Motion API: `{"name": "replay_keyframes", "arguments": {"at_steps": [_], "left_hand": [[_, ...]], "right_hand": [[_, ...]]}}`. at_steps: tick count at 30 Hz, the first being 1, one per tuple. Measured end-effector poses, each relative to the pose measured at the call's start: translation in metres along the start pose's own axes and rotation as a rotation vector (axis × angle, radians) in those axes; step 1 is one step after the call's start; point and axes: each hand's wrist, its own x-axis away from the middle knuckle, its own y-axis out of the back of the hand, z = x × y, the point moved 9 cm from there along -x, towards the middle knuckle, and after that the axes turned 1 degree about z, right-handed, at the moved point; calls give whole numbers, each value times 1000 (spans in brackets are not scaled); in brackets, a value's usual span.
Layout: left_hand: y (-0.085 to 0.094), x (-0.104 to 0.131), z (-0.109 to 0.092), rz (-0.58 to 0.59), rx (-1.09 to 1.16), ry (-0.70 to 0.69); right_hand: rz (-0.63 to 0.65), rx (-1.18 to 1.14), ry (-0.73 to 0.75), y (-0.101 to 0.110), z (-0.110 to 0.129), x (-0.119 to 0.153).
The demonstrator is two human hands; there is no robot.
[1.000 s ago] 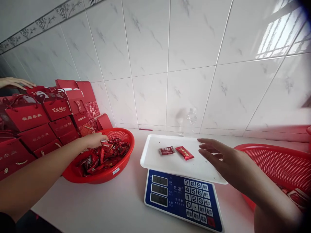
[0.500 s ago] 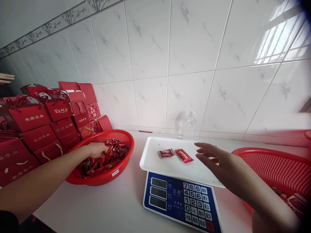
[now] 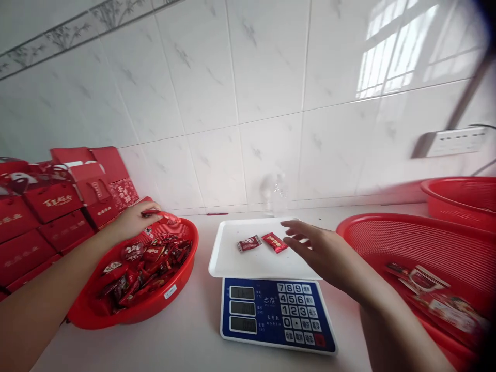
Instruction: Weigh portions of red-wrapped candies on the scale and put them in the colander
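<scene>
While packets [image 3: 155, 253] crowd one red basket [image 3: 151, 305], wrapped pair [image 3: 275, 242] on white tray [image 3: 228, 263].

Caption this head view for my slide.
Left hand holding red packets above a red basket; right hand over a white tray.

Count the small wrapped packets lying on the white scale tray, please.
2: a darker red packet, and a brighter red packet to its right, nearer the right hand, which may hide others.
</scene>
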Motion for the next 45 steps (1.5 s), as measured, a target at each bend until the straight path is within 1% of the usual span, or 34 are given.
{"name": "replay_keyframes", "arguments": {"at_steps": [2, 3, 4, 6, 9, 11, 13, 14, 16, 18, 19, 21, 22, 24, 26, 29, 32, 36, 38, 43, 45], "left_hand": [[-4, 7, -30, -68, 329, 53], [-11, 11, -46, -101, 494, 62], [-21, 16, -62, -112, 640, 57], [-51, 26, -92, -71, 850, 38], [-108, 38, -127, 76, 1013, 26], [-141, 43, -143, 165, 1057, -10], [-161, 45, -148, 183, 1072, -23], [-166, 44, -148, 163, 1096, -13], [-167, 40, -141, 69, 1200, 35], [-157, 36, -130, -55, 1337, 104], [-150, 35, -126, -112, 1398, 131], [-135, 34, -122, -184, 1493, 154], [-128, 34, -122, -206, 1528, 147], [-115, 35, -122, -233, 1581, 117], [-110, 36, -121, -243, 1619, 105], [-115, 37, -116, -233, 1660, 141], [-126, 34, -116, -185, 1684, 163], [-139, 33, -116, -119, 1681, 218], [-140, 33, -115, -111, 1679, 234], [-133, 33, -113, -109, 1684, 222], [-132, 34, -111, -126, 1679, 229]], "right_hand": [[4, -55, 0, -1, 6, 0], [3, -93, 7, -3, 9, 0], [3, -136, 20, -5, 12, -1], [5, -232, 74, -10, 21, -1], [40, -367, 202, -20, 37, 0], [62, -409, 235, -25, 42, 0], [54, -384, 189, -27, 37, -4], [33, -357, 152, -27, 32, -7], [-25, -318, 87, -24, 19, -12], [-42, -339, 32, -27, 6, -16], [-20, -359, 4, -32, 1, -18], [63, -345, -51, -45, -8, -19], [96, -284, -65, -52, -10, -19], [102, -82, -40, -57, -9, -19], [88, 87, 46, -60, -1, -18], [164, 136, 151, -72, 10, -16], [238, 123, 178, -81, 14, -17], [236, 128, 189, -82, 15, -17], [253, 149, 194, -83, 15, -15], [313, 147, 265, -89, 18, -9], [305, 156, 254, -89, 17, -9]]}}
